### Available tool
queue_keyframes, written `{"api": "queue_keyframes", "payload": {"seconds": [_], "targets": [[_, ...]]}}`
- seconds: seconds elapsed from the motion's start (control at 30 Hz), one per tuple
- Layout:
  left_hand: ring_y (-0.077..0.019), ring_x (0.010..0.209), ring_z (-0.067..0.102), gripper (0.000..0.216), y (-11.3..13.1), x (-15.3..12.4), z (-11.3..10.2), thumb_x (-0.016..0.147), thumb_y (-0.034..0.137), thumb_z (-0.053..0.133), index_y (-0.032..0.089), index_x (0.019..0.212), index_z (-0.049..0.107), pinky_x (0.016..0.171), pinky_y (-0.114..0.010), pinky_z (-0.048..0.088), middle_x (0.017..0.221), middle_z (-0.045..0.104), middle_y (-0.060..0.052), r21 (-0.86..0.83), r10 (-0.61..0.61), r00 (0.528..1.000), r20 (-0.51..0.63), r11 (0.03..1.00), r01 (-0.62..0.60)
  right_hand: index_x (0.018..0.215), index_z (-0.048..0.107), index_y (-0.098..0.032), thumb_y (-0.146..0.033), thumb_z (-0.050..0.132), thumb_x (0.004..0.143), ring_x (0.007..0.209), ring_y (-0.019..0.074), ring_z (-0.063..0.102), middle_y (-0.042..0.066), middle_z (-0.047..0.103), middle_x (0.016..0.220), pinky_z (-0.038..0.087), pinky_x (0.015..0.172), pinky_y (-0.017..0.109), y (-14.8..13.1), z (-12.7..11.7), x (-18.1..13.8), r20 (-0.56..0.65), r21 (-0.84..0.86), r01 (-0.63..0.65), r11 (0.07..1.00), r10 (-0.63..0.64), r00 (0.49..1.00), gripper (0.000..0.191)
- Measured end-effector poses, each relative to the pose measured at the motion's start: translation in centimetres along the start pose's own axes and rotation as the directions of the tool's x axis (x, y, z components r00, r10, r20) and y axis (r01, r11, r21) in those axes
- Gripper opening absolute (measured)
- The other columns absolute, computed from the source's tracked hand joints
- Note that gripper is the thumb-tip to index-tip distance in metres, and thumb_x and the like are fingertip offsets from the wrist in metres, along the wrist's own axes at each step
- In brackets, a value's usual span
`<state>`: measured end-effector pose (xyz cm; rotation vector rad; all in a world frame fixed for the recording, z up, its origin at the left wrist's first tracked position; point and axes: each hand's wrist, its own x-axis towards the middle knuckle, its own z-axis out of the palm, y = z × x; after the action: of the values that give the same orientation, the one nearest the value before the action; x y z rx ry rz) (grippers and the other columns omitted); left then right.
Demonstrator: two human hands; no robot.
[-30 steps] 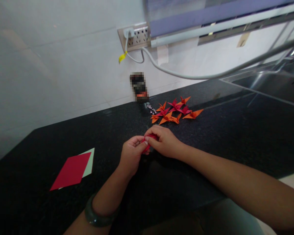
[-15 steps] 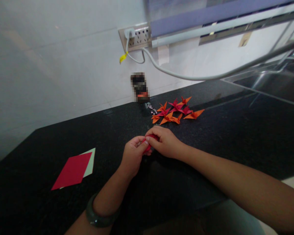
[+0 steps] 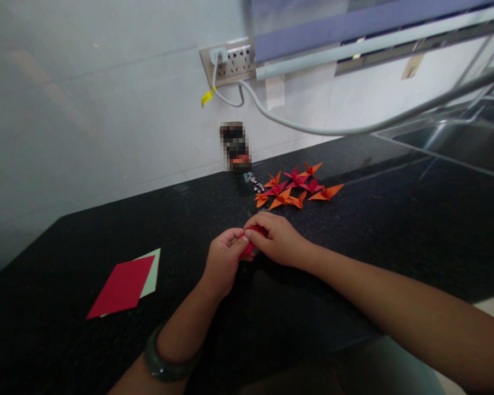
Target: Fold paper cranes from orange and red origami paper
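Observation:
A small folded piece of red paper [image 3: 250,248] is pinched between my two hands, above the dark countertop [image 3: 181,219]. My left hand [image 3: 226,258] grips its left side with thumb and fingers. From the right, my right hand [image 3: 275,237] closes on its upper part, and the two thumbs nearly meet. Fingers cover much of the paper, so its exact folds are hidden. Just beyond my hands lies a cluster of several orange and red origami cranes [image 3: 294,186]. A green bangle [image 3: 164,359] circles my left wrist.
To the left lie red paper sheets [image 3: 123,285] over a pale green sheet [image 3: 151,280]. A phone-like object [image 3: 235,147], blurred out, leans on the wall. A white cable [image 3: 313,129] hangs from the wall socket [image 3: 233,60]. A sink [image 3: 456,140] is at the far right.

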<state>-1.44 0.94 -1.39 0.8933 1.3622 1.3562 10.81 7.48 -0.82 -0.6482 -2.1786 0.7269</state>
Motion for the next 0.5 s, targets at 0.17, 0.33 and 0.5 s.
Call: {"api": "queue_keyframes", "payload": {"seconds": [0.17,0.33,0.5], "targets": [[-0.0077,0.047,0.053,0.016,0.05,-0.04,0.06,0.066,0.025,0.063,0.013,0.074,0.059,0.048,-0.020,0.043,0.057,0.058,0.002,-0.026,-0.016,1.000,0.012,1.000,0.016,0.077,0.061,-0.014,-0.012,0.051,0.075,0.071,0.0129,0.053,0.003,0.060,0.074,0.040,0.066,0.024,0.03,0.00,0.05,0.004,-0.014,-0.013,1.000,0.013,1.000,0.010],[-0.0076,0.048,0.052,0.015,0.03,0.04,0.04,0.068,0.025,0.062,0.013,0.075,0.058,0.048,-0.019,0.043,0.057,0.057,0.002,-0.034,-0.025,0.999,0.024,0.999,0.026,0.077,0.061,-0.015,-0.013,0.051,0.075,0.073,0.0129,0.053,0.003,0.060,0.076,0.041,0.068,0.025,0.09,0.08,0.02,0.002,-0.016,-0.017,1.000,0.017,1.000,0.010],[-0.0077,0.049,0.052,0.016,-0.02,0.09,0.02,0.067,0.027,0.063,0.014,0.077,0.060,0.049,-0.019,0.043,0.058,0.058,0.002,0.009,-0.003,1.000,0.031,1.000,0.003,0.077,0.061,-0.015,-0.012,0.051,0.074,0.072,0.0131,0.053,0.003,0.060,0.075,0.040,0.067,0.025,0.08,0.06,0.00,0.004,-0.016,-0.020,1.000,0.020,1.000,0.010]]}}
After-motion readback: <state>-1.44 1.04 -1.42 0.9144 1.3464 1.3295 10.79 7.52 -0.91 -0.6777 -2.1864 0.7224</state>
